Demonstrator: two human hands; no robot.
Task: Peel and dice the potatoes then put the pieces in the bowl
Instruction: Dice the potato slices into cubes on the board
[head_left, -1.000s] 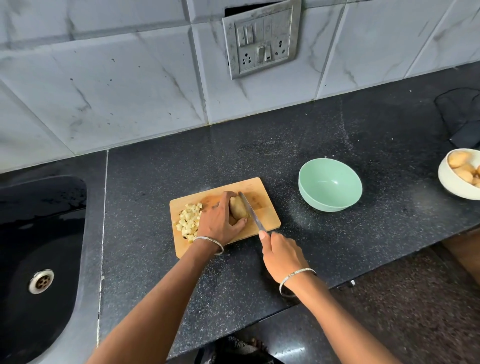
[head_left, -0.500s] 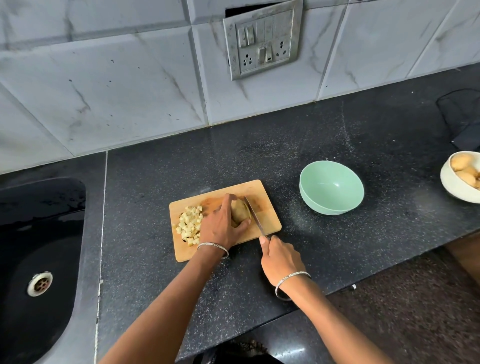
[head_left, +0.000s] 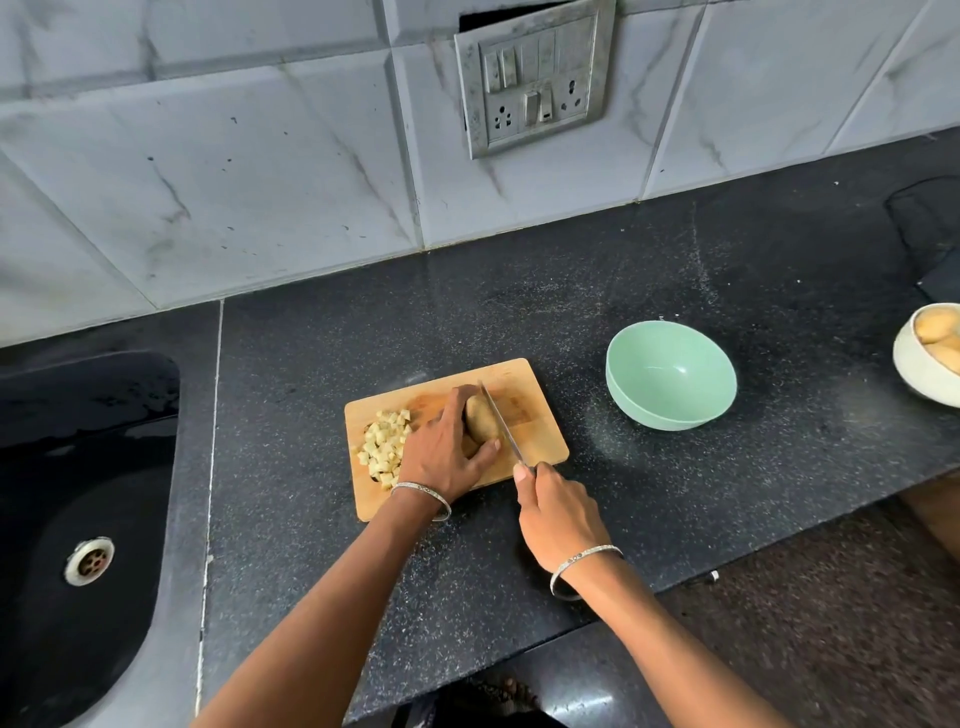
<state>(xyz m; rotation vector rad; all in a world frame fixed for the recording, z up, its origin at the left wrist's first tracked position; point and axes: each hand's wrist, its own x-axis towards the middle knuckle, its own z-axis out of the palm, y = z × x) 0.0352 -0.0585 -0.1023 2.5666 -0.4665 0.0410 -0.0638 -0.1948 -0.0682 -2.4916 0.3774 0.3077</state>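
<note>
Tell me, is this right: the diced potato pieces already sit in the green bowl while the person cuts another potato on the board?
Not quite. The head view shows the green bowl empty; the diced pieces lie heaped on the left of the board. The rest holds: the left hand grips a potato there, and the right hand holds the knife at it.

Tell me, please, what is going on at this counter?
A person is cutting a potato on the cutting board. The left hand holds the potato while the right hand grips the knife, its blade set on the potato. A heap of diced pieces lies on the board's left side; the green bowl nearby is empty. A white bowl at the right edge holds more potatoes.
</note>
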